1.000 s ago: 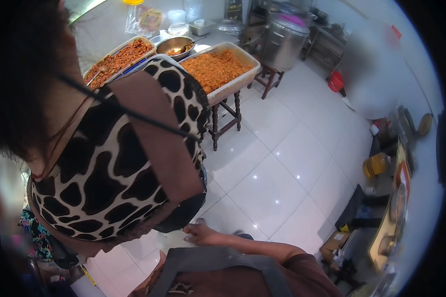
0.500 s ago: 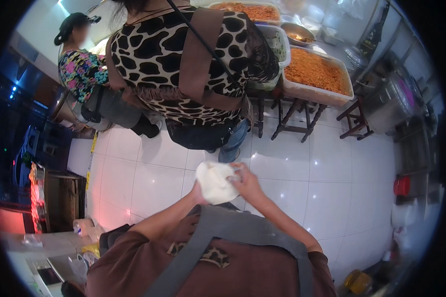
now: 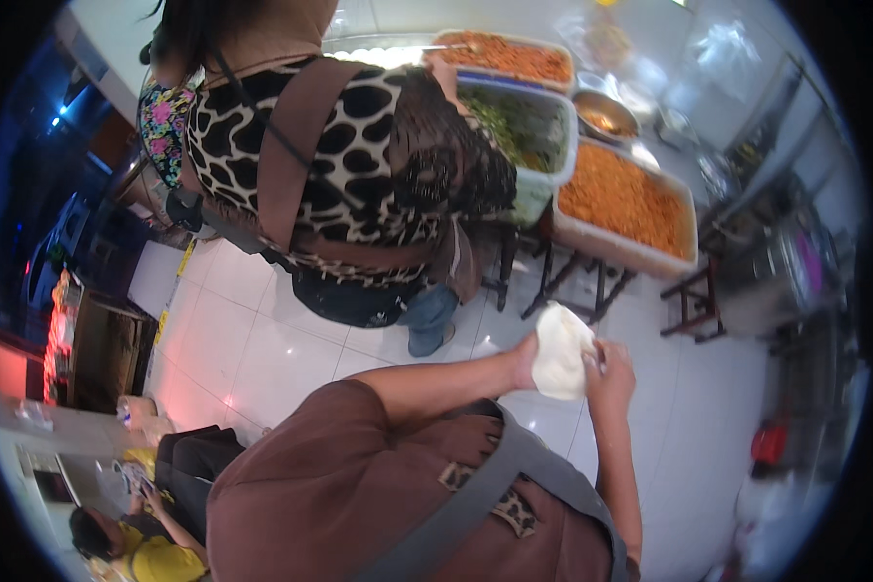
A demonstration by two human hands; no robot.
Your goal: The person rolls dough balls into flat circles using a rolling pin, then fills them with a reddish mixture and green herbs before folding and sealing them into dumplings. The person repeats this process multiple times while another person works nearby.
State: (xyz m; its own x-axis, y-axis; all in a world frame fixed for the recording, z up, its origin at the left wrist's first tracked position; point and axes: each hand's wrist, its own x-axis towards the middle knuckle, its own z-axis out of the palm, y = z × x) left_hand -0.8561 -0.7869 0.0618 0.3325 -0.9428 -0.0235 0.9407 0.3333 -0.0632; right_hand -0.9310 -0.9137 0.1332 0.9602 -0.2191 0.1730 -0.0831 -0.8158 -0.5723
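A flat, white piece of what looks like dough (image 3: pixel 560 349) is held up between my hands in front of me. My left hand (image 3: pixel 524 361) supports it from its left side, with the fingers mostly hidden behind it. My right hand (image 3: pixel 609 369) grips its right edge with bent fingers. Just beyond it stand tubs of food: one of orange-red shreds (image 3: pixel 621 204), a green one (image 3: pixel 524 136) and a long one of reddish food (image 3: pixel 504 60) with a spoon in it.
A co-worker in a spotted top (image 3: pixel 320 165) stands close ahead, partly hiding another person (image 3: pixel 165 126). A person in yellow (image 3: pixel 170 558) is at lower left. Wooden stools (image 3: pixel 689 301), a large metal pot (image 3: pixel 786 276) and a red bucket (image 3: pixel 768 444) line the right, around a tiled floor (image 3: pixel 262 320).
My view has turned, and my hands with the dough now sit farther right. The person in yellow has come into view, and more of the green tub shows.
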